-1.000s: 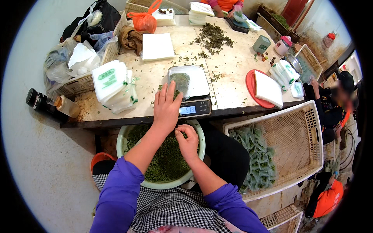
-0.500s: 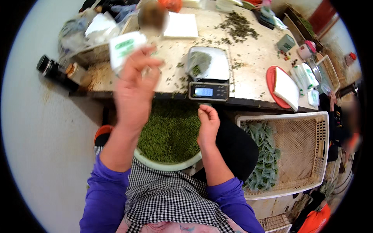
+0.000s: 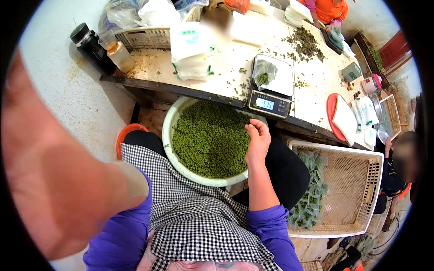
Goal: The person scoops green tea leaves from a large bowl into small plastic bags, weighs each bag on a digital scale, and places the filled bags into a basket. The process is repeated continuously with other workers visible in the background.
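My left hand [image 3: 36, 158] is raised very close at the left edge of the view; its fingers are cut off or smeared. Over the right rim of a pale basin [image 3: 168, 135], my right hand [image 3: 258, 142] is closed in a pinch, and what lies between the fingertips is too small to name. Small green buds or peppercorns [image 3: 208, 140] fill the basin between my knees. Just beyond the right hand, a digital scale [image 3: 281, 79] with a lit display stands at the table's edge. On its plate rests a clear plastic bag [image 3: 264, 74] with some green pieces inside.
A stack of printed bags [image 3: 192, 49] lies on the table [image 3: 149, 58], near a black bottle [image 3: 92, 49]. To my right a white crate [image 3: 348, 180] holds rows of filled bags [image 3: 312, 189]. A red plate [image 3: 333, 115] sits at the table's right. Other people work at the far side and right.
My left hand has swung from above the table back toward me and the left edge. My right hand stays pinched near the scale. The view has shifted, and the scale's reading differs.
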`<state>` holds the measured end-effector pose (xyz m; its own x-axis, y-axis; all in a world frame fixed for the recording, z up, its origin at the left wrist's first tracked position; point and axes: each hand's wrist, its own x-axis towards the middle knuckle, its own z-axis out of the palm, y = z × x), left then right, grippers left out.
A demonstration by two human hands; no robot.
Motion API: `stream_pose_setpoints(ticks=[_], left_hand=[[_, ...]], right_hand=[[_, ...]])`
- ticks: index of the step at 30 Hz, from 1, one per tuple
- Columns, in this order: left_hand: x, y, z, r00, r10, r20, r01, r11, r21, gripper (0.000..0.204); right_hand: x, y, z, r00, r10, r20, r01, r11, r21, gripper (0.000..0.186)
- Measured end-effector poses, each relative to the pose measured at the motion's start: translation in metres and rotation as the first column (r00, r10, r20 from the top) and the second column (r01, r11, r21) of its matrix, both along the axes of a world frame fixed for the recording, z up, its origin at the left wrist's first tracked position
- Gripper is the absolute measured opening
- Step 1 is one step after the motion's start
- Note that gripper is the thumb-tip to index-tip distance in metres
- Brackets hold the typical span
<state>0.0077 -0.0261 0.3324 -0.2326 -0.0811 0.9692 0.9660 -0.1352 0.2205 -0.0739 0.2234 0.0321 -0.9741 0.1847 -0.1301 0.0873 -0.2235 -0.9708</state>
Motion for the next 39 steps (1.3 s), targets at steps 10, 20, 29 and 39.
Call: stream_pose_setpoints(ticks=[10, 20, 29, 39], left_hand=[[-0.075, 0.013, -0.295, 0.129, 0.78, 0.612, -0.092, 0.624, -0.776, 0.012], [-0.136, 0.003, -0.404, 0.038, 0.966, 0.254, 0.153, 0.246, -0.957, 0.022], [-0.091, 0.031, -0.307, -0.131, 0.162, 0.978, 0.037, 0.987, -0.159, 0.011], [-0.078, 0.09, -0.274, -0.148, -0.425, 0.893, 0.056, 0.898, 0.436, 0.015]], right_hand=[[0.0, -0.004, 0.0, 0.999, 0.037, 0.018, -0.036, 0.998, -0.046, 0.013], [-0.001, 0.0, -0.004, 0.999, 0.036, 0.022, -0.034, 0.995, -0.096, 0.01], [0.0, 0.0, -0.005, 0.991, 0.128, 0.043, -0.123, 0.987, -0.108, 0.013], [0.01, -0.004, 0.004, 0.929, 0.369, 0.037, -0.364, 0.926, -0.101, 0.027]])
